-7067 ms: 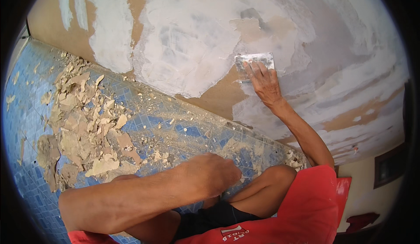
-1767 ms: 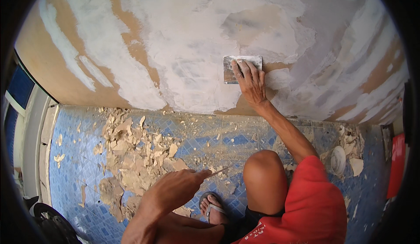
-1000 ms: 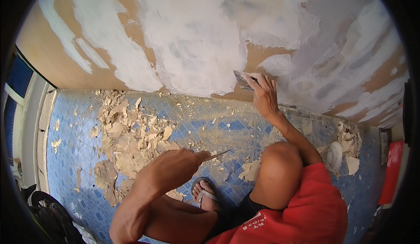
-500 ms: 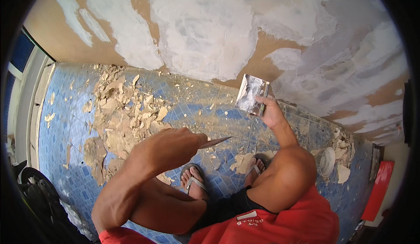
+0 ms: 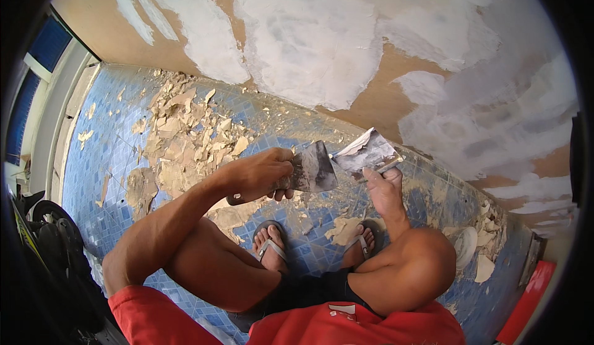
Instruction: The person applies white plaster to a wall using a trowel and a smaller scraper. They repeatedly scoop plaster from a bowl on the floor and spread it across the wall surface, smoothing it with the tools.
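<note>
My left hand (image 5: 258,175) is closed round the handle of a putty knife (image 5: 317,167). Its wide, grey-smeared metal blade points right, and the handle's end sticks out behind the palm. A broad flat filling blade (image 5: 369,154) is gripped in my right hand (image 5: 386,191), thumb on its face near the back edge. White putty lies along the far edge of that filling blade. The two blades come close together at their corners; whether they touch I cannot tell. Beyond them rises the wall (image 5: 303,42), tan with uneven white and grey putty patches.
Peeled paint flakes (image 5: 176,153) lie heaped on the blue tiled floor (image 5: 105,153) at the left. A round whitish lid-like thing (image 5: 466,246) and more flakes are at the right, near a red object (image 5: 529,301). Dark wheeled gear (image 5: 52,240) stands at lower left.
The putty knife has turned from edge-on to show its blade's face and come up beside the filling blade. My right hand has lowered and tilted the filling blade. The whole view has shifted slightly.
</note>
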Available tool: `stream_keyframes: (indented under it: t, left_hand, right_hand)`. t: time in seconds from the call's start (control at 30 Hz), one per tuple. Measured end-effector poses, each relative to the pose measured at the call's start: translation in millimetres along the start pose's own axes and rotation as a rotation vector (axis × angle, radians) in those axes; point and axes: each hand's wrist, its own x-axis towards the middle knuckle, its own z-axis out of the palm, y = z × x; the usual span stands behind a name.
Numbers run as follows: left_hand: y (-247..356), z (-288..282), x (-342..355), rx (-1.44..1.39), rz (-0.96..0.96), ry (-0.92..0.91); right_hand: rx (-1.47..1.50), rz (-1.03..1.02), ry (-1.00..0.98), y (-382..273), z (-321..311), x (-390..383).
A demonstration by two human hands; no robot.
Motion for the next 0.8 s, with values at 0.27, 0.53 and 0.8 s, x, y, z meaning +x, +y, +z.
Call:
stream_keyframes:
  t: [0.27,0.53,0.8]
  left_hand:
    - [6.0,4.6,22.6,-0.310,0.135,-0.156]
    - [4.8,6.4,19.0,-0.111,0.241,-0.056]
    - [-1.4,0.0,34.4,0.019,0.328,-0.048]
  right_hand:
    - [-1.006,-0.781,-0.473,-37.8,16.4,0.8]
    - [-1.107,-0.800,-0.264,-6.5,-7.5,18.6]
    - [-0.962,-0.680,-0.148,-7.5,-10.3,16.7]
